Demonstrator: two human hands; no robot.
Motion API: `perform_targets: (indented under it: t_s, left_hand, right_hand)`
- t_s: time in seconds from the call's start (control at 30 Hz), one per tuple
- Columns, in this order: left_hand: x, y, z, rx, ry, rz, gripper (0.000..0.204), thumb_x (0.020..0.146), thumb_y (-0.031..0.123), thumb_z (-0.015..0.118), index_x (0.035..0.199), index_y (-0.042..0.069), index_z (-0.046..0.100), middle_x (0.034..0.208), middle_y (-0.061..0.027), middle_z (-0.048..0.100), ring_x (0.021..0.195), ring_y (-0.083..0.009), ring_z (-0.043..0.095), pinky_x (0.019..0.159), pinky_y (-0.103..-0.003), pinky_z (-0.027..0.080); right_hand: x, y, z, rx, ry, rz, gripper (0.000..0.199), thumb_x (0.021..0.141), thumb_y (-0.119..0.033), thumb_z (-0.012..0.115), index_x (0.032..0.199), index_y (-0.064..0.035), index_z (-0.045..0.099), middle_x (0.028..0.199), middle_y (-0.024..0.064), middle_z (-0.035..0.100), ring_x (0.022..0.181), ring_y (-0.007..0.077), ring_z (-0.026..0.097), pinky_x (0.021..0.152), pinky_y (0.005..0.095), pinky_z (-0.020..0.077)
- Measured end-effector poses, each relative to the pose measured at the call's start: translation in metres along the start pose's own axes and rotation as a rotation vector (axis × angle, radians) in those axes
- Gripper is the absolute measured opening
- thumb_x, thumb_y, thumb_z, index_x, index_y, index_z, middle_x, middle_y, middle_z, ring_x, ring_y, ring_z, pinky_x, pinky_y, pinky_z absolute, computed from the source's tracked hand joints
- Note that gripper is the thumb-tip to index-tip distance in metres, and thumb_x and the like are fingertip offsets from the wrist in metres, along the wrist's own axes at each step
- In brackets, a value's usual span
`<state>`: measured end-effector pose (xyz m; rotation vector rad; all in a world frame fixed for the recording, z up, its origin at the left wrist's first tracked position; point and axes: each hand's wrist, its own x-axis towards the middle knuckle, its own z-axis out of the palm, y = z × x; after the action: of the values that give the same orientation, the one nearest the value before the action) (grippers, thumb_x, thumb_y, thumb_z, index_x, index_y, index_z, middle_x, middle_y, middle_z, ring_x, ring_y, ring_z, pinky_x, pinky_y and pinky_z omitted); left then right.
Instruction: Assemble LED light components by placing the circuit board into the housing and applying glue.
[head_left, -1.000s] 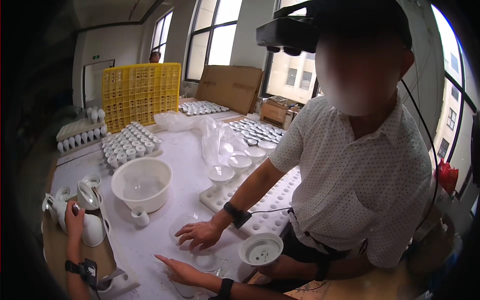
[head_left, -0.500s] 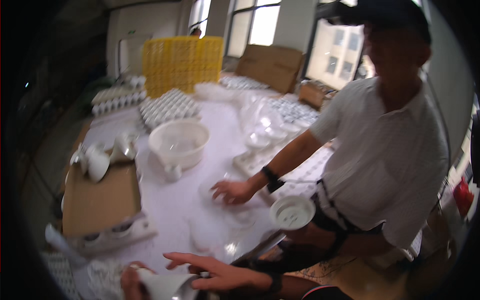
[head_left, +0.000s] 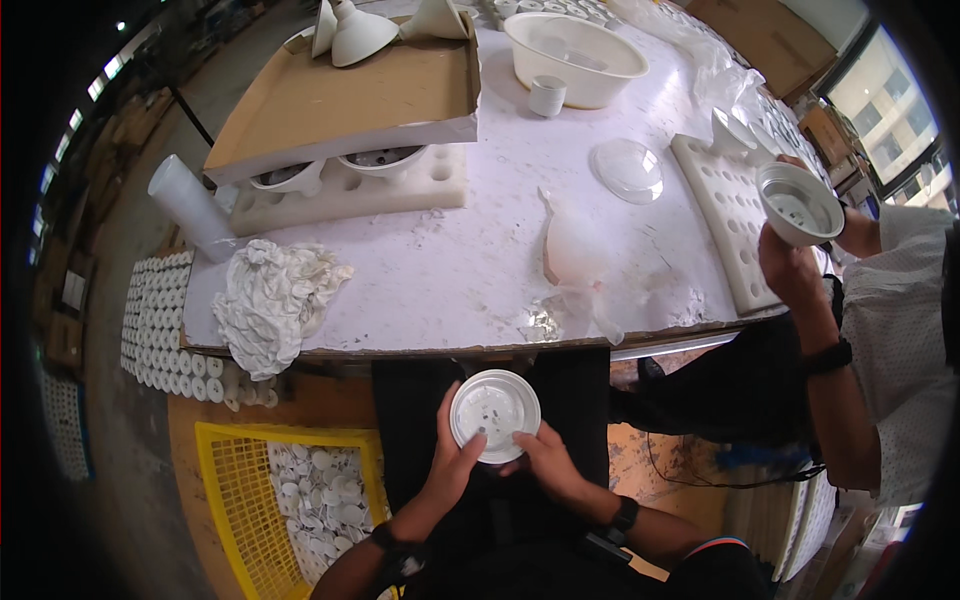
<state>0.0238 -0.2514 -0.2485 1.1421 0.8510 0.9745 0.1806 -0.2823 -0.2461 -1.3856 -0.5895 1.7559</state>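
Note:
A round white lamp housing [head_left: 495, 400] faces up over my lap, just off the table's front edge. Small dark parts show on the pale disc inside it. My left hand [head_left: 452, 452] grips its left side, thumb over the rim. From the lower right my right hand [head_left: 546, 462] holds it as well, the thumb pressing near the inner edge. On the table ahead lie a clear plastic dome [head_left: 628, 171] and a crumpled plastic bag [head_left: 580, 245]. A wadded white cloth [head_left: 275, 300] sits at the near left edge.
A yellow crate [head_left: 240, 500] of small white discs stands below left. A cardboard tray [head_left: 350, 95] bears white lamp cones, with a foam holder [head_left: 410, 190] under it. Behind is a white basin [head_left: 575, 60]. At right, a co-worker holds another lamp housing [head_left: 800, 205] beside a perforated foam board [head_left: 725, 215].
My view has swung down and right. The white housing, earlier tilted sideways in my hands, now faces up in both. The co-worker's reaching hand has drawn back to a housing.

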Motion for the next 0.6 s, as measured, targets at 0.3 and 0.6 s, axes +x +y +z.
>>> perform_targets:
  t_s: [0.3, 0.6]
  left_hand:
    - [0.05, -0.036, -0.037, -0.36, 0.062, -0.534, 0.044, 0.095, 0.035, 0.043, 0.12, 0.0, 0.05, 0.113, -0.0098, 0.058, 0.106, -0.0154, 0.054, 0.091, -0.029, 0.042]
    - [0.077, -0.088, -0.028, -0.58, 0.122, -0.926, 0.043, 0.093, 0.041, 0.045, 0.109, 0.002, 0.058, 0.102, -0.0104, 0.063, 0.091, -0.0193, 0.062, 0.08, -0.031, 0.05]
  right_hand:
    - [0.06, -0.021, -0.036, 0.151, -0.026, 0.09, 0.068, 0.094, -0.054, 0.031, 0.137, -0.002, 0.032, 0.136, 0.0118, 0.041, 0.124, 0.0243, 0.039, 0.104, 0.0412, 0.0282]
    - [0.097, 0.019, -0.024, 0.252, 0.183, 0.31, 0.055, 0.095, -0.046, 0.04, 0.124, -0.0004, 0.047, 0.115, 0.0117, 0.056, 0.103, 0.0189, 0.056, 0.086, 0.0326, 0.0473]
